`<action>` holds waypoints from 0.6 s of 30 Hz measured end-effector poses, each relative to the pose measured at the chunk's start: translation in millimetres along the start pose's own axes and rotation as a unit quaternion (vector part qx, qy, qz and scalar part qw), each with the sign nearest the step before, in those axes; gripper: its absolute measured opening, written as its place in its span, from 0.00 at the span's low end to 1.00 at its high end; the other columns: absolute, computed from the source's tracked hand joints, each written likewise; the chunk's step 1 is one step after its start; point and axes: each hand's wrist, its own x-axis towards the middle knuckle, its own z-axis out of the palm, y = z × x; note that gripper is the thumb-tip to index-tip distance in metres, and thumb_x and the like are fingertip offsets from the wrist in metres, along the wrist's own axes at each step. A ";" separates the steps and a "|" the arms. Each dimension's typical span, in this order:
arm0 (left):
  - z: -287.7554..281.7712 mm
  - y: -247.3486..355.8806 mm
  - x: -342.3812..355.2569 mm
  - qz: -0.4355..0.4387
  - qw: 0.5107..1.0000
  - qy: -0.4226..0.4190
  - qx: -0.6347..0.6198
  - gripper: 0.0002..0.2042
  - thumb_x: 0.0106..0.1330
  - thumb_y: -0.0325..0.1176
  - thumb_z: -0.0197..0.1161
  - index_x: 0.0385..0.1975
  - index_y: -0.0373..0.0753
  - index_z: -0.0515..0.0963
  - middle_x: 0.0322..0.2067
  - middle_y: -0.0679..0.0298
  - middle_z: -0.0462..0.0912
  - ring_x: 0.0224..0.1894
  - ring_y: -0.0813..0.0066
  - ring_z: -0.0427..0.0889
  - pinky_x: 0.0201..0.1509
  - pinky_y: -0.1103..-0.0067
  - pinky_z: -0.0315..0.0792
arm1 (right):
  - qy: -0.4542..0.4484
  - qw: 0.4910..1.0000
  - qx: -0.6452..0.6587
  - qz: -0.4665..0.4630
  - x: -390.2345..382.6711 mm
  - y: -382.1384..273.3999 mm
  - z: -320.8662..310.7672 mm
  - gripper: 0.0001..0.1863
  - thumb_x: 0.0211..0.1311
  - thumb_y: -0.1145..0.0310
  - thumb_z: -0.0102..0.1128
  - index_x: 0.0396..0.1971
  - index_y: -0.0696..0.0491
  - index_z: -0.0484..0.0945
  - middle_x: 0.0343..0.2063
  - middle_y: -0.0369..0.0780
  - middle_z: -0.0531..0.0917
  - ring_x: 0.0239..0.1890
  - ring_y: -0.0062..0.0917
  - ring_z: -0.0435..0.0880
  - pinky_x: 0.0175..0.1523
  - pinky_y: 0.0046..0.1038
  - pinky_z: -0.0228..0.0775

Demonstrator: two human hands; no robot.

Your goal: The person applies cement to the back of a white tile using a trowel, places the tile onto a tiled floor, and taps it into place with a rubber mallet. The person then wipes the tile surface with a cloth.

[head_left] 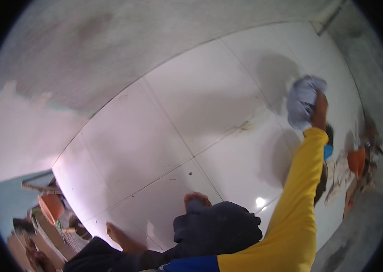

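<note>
My right hand (319,111) reaches far out to the right, its arm in a yellow sleeve (293,199). Its fingers are closed on a bunched, pale blue-grey cloth (301,102), which looks pressed to or just over the white tiled floor (164,113); which of the two I cannot tell. The cloth hides most of the fingers. A brownish smudge (244,127) marks the tile to the left of the cloth. My left hand does not show.
My bare feet (197,198) stand on the tiles near dark specks (172,179). A grey wall (87,54) borders the floor's far side. Orange containers stand at the left (52,207) and right (357,162) among clutter. Something blue (328,151) shows beside my sleeve.
</note>
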 end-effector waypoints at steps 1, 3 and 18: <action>-2.9 0.1 -5.4 -0.035 0.999 -0.026 -0.022 0.26 0.88 0.32 0.48 0.79 0.25 0.56 0.25 0.71 0.70 0.22 0.84 0.71 0.56 0.74 0.79 | 0.031 0.951 0.231 0.203 2.9 1.3 16.6 0.28 0.80 0.50 0.52 0.63 0.59 0.82 0.59 0.52 0.86 0.61 0.43 0.84 0.68 0.39 0.74; -6.4 -2.2 -25.0 -0.069 0.994 -0.072 -0.051 0.26 0.88 0.33 0.48 0.79 0.25 0.56 0.25 0.71 0.70 0.23 0.85 0.71 0.56 0.74 0.79 | -0.013 0.759 0.501 0.416 14.5 -8.0 23.9 0.35 0.83 0.45 0.48 0.67 0.62 0.78 0.59 0.49 0.86 0.60 0.41 0.86 0.65 0.42 0.79; -58.4 -16.9 -89.5 0.192 0.979 0.038 0.049 0.26 0.88 0.33 0.42 0.80 0.29 0.52 0.33 0.67 0.70 0.20 0.84 0.62 0.43 0.76 0.72 | -0.342 0.926 0.034 0.156 39.0 -446.7 200.2 0.65 0.56 0.18 0.60 0.85 0.47 0.54 0.84 0.49 0.55 0.84 0.56 0.54 0.84 0.61 0.40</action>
